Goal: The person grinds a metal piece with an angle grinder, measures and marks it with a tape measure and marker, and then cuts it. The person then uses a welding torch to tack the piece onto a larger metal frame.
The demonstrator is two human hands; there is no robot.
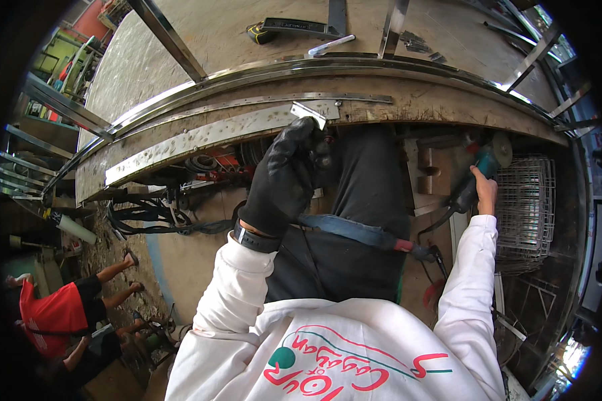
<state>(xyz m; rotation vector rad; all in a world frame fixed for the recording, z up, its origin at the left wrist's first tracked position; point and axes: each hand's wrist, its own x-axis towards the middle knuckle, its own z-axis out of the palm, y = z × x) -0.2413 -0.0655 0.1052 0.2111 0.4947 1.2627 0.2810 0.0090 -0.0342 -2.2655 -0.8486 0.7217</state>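
Note:
My left hand (282,175), in a black glove, is closed round a small shiny metal piece (310,113) at the front edge of the workbench (441,107). The piece sticks up past the fingertips, next to a long flat metal strip (201,142) lying along that edge. Off to the right, my bare right hand (486,190) grips the teal body of an angle grinder (491,162). The grinder's round disc (503,148) faces up and away from me, beyond the bench's front edge.
A metal frame (247,72) spans the bench. Behind it lie a square (301,27), a tape measure (261,32) and a marker (331,45). A wire basket (527,207) stands at right; cables (147,215) hang at left. A person in red (57,314) is at lower left.

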